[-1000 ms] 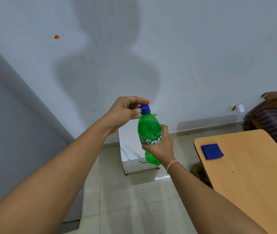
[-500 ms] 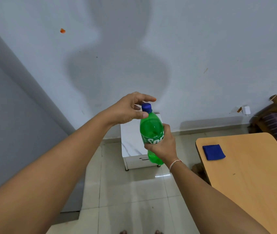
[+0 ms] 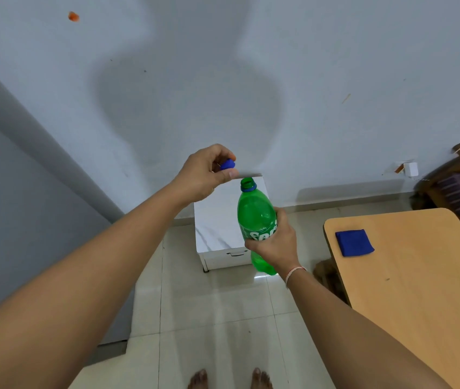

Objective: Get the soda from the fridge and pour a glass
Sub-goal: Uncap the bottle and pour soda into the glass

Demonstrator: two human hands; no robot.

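**Open soda bottle in my right hand, cap in my left**

I am standing and looking down past my two bare arms. My right hand (image 3: 272, 244) is wrapped around the middle of a green soda bottle (image 3: 255, 214), its fingers (image 3: 251, 244) pressed together across the white lettering on the label. The bottle is held in the air, nearly upright with its top leaning slightly to the left, above the tiled floor (image 3: 217, 310). Its mouth is open, with only a blue ring left around the neck. A thin band circles my right wrist.

My left hand (image 3: 203, 172) is raised up and to the left of the bottle's mouth, apart from it. Its thumb and fingers pinch the small blue cap (image 3: 227, 165), which shows between the fingertips.

Behind the bottle, against the pale wall (image 3: 335, 66), stands a small white cabinet (image 3: 217, 228) with a marbled top. At the right is a light wooden counter (image 3: 419, 290), and a folded blue cloth (image 3: 353, 242) lies near its far left corner. Past the counter, at the right edge, part of a piece of dark wooden furniture with striped fabric shows. My bare toes are visible at the bottom edge.
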